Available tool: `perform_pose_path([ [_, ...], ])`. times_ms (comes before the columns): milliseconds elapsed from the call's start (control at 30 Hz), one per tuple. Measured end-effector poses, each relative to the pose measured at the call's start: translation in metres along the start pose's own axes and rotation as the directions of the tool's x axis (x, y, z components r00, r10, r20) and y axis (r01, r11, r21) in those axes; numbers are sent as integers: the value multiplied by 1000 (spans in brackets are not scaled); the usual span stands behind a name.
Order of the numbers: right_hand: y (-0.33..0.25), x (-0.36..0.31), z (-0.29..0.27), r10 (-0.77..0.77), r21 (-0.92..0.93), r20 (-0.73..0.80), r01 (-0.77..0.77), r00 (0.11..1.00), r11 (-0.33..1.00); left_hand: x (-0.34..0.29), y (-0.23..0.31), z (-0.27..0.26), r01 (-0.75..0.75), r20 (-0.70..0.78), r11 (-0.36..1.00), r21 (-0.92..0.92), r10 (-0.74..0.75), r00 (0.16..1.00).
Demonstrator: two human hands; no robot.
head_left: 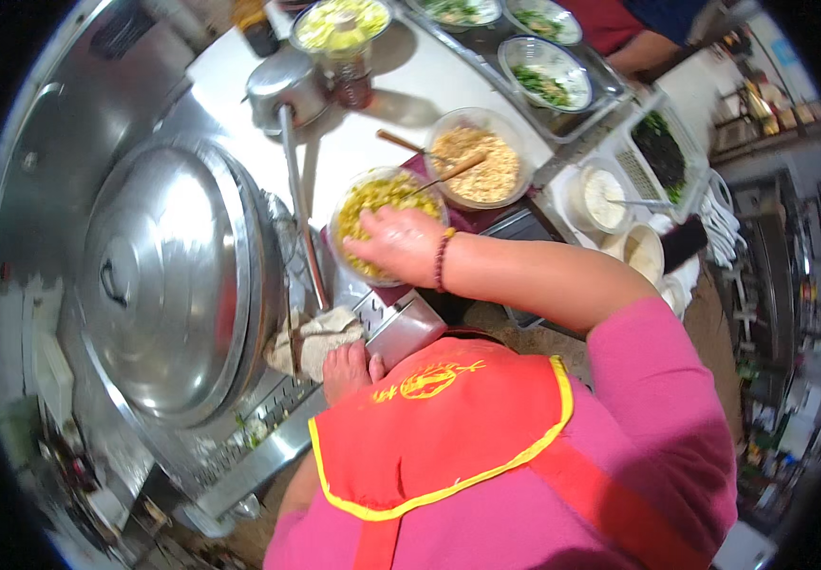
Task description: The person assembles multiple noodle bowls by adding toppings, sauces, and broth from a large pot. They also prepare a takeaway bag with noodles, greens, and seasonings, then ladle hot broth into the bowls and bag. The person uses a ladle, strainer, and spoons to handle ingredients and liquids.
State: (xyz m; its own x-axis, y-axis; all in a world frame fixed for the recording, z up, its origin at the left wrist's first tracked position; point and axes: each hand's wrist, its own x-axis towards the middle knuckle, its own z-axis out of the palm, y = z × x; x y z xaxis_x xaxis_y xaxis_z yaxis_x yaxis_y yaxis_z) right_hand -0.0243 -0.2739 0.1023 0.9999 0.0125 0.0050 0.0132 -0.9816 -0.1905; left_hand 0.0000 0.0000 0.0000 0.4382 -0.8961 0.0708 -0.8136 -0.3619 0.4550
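Reaching into the clear plastic bowl of yellow-green chopped filling point(382, 204) on the counter, curl your right hand point(401, 245) gently; rest your open left hand point(346, 369) by the crumpled grey cloth point(313, 339).

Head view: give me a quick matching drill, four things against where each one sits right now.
Things:
1. right hand
2. left hand
3. large steel lid
4. bowl of tan crumbs

Places:
A. beside the folded cloth at the counter edge
B. far left, over the big pot
C. behind the yellow-green bowl, with a wooden-handled utensil in it
D. on the bowl of yellow-green food

Pairs: 1-D, 2-A, 3-B, 4-C
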Motion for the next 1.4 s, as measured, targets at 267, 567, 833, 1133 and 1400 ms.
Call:
perform_pose_path([
  [267,17,26,19,183,226,-43,-168,982,959,3,-20,1,-15,24,1000,0,15,1000],
  [567,60,16,-57,375,884,281,-87,884,-458,1,-32,16,2,38,1000,22,-3,999],
  [833,261,-60,-117,862,983,-90,-96,499,158,-13,-47,26,6,78,999,39,-9,997],
  [1133,416,-94,-56,917,988,130,31,377,-153,-18,-53,34,-6,52,990,141,-2,999],
  [1400,525,-46,-80,960,684,-179,-674,216,279,-6,-44,26,42,132,984,170,-65,989],
])
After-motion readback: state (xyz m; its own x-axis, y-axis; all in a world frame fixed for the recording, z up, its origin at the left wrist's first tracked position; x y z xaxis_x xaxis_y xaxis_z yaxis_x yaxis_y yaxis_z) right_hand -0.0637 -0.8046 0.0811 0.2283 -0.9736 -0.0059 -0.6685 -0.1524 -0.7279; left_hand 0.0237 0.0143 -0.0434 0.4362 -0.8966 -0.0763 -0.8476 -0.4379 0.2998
